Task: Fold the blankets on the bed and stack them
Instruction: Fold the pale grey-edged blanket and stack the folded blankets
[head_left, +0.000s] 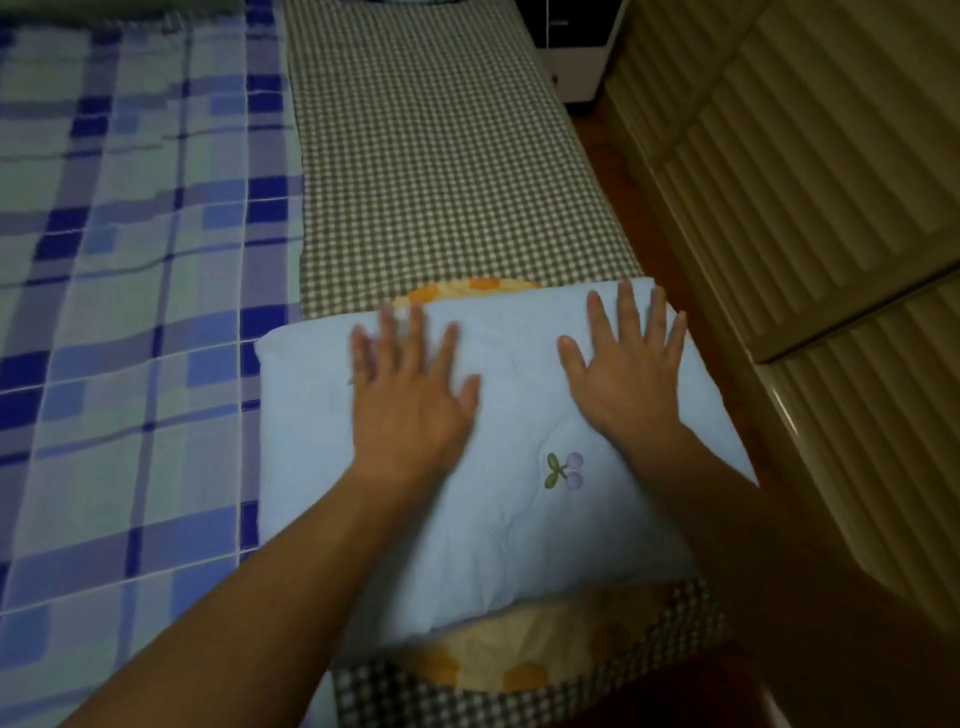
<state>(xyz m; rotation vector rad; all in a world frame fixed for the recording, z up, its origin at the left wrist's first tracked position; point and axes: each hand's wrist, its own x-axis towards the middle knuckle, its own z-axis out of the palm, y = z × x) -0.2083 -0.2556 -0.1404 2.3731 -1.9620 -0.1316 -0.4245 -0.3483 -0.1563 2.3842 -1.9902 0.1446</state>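
neatly folded pale blue blanket (509, 467), cherry-embroidered

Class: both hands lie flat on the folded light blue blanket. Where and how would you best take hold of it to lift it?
Probably the two short ends of the light blue blanket, left hand and right hand sliding under from opposite sides. It is thick, soft and folded, so supporting it underneath should keep the layers together.
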